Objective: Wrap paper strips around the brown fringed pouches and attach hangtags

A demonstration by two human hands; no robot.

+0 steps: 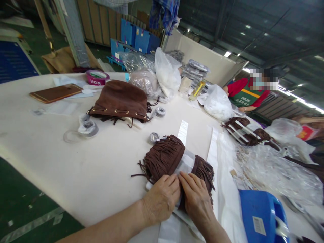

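A dark brown fringed bag (164, 155) lies on the white table with a translucent plastic strip (186, 162) wrapped across its middle. My left hand (162, 199) is closed, its fingertips pinching the strip at the bag's near side. Close beside it, my right hand (197, 197) is also closed, with its fingers pressed onto the same strip. The tips of both hands almost meet, and my fingers hide the strip's edge. White material shows under the bag. Just behind the bag sits a small roll of tape (154, 137).
A brown drawstring bag (118, 99), phone (55, 93) and purple tape roll (97, 77) lie at the back left. Another tape roll (88, 129) is nearer. At right are a blue bin (255, 216), plastic bags (280, 168) and more fringed bags (249, 131). A co-worker (249, 92) stands beyond.
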